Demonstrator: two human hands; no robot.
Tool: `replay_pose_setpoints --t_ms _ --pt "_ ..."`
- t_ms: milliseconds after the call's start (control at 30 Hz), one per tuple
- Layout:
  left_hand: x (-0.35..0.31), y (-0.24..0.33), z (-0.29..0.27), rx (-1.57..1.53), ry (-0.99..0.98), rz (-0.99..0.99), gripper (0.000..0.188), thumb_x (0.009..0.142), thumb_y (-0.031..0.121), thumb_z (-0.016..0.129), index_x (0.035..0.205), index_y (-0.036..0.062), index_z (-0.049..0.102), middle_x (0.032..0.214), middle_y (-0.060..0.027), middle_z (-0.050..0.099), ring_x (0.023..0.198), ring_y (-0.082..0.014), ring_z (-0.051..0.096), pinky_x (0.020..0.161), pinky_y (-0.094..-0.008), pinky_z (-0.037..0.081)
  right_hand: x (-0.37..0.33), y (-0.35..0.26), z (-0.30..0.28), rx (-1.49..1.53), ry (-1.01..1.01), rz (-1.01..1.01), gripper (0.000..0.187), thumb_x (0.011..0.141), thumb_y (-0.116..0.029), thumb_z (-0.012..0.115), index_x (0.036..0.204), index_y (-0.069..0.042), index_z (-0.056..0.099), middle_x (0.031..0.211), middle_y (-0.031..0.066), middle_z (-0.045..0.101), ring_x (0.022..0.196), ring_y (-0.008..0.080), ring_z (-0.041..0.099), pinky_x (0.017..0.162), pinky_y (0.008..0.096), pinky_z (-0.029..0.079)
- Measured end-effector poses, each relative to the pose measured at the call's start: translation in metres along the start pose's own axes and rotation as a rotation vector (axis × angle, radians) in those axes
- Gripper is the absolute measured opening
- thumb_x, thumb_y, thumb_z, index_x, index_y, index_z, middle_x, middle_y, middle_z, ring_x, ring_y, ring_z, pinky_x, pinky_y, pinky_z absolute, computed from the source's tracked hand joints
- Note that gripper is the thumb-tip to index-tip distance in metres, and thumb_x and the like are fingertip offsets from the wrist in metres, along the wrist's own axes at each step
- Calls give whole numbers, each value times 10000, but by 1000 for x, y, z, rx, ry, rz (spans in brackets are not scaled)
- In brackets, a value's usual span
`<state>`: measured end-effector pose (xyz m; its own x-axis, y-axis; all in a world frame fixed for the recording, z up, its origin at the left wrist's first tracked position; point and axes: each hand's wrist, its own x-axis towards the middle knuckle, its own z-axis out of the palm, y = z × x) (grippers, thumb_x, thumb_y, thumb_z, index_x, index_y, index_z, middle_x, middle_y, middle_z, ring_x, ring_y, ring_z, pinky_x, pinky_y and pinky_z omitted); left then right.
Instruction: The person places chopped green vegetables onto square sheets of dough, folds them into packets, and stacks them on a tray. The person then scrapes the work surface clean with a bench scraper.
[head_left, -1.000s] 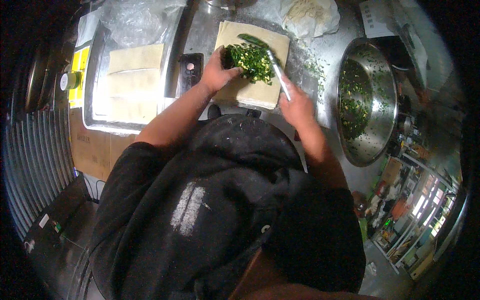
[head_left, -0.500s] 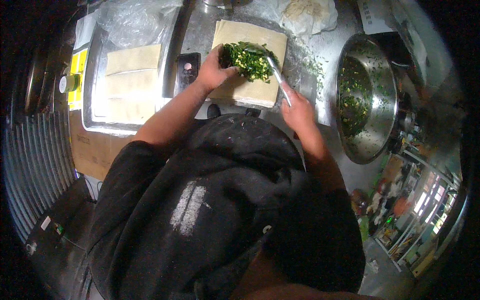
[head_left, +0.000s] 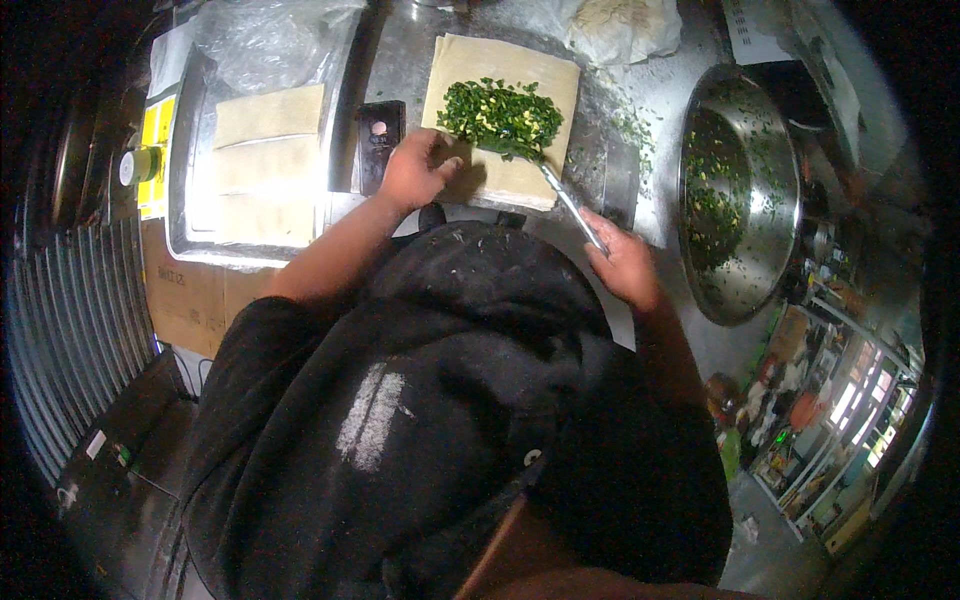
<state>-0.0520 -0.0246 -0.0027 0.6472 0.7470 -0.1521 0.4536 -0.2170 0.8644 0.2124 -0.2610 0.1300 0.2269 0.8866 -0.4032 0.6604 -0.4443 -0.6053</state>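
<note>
From where I stand, the chopped green filling [head_left: 500, 112], flecked with pale yellow bits, sits in a low, wide heap on the stack of dough sheets [head_left: 515, 58], and the stack lies on the metal desk [head_left: 405, 60]. The right hand [head_left: 622, 262] has its grip closed round the end of a slim metal handle, which looks like a spoon [head_left: 572, 208]; its far end meets the near right edge of the heap. The left hand [head_left: 415, 172] is by the stack's near left corner, fingers loosely bent, thumb apart, with nothing in its grip that I can see; whether it touches the dough, I cannot tell.

I'd judge the filling light, damp and loose, quick to spill at its edges, so best nudged inward with a cupped palm or the flat of the spoon rather than pinched. The dough looks thin, soft and floppy, easy to tear or crease; I'd take its top sheet by a bare corner, with flat fingers. The handle seems stiff, maybe slippery.
</note>
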Motion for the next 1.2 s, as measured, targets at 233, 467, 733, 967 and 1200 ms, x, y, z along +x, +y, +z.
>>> replay_pose_setpoints --t_ms 233,467,733,967,1200 --pt "-4 6 5 356 -205 165 420 817 288 728 1173 106 599 1206 -144 605 1128 -367 591 921 -454 512 -4 7 7 290 85 -43 519 898 -67 621 1410 -55 536 1245 149 675 1135 188 652 962 327 497" --pt "0 3 6 518 -269 257 499 795 350 736 1212 126 580 1286 -134 566 1217 -387 538 963 -474 498 -74 61 -63 330 615 285 580 913 -170 605 1464 -75 453 960 68 668 735 180 618 704 337 522" --pt "6 4 5 464 -281 201 535 758 327 744 1226 130 574 1284 -126 565 1183 -360 573 945 -458 514 -89 146 -108 -832 55 571 485 906 -280 571 1344 -72 583 1237 251 631 1124 422 614 1007 476 468" --pt "6 10 4 503 -274 241 508 778 304 740 1227 131 573 1267 -129 575 1187 -369 568 947 -461 515 -55 107 -93 -703 455 310 370 915 -242 595 1228 -56 662 1141 198 661 1011 388 648 887 447 529" --pt "14 11 9 549 -373 156 446 818 307 715 1210 130 599 1315 -122 571 1165 -359 589 944 -456 517 50 19 19 -324 190 -117 366 874 -271 685 1203 -111 662 1161 178 635 1033 380 639 887 470 537"
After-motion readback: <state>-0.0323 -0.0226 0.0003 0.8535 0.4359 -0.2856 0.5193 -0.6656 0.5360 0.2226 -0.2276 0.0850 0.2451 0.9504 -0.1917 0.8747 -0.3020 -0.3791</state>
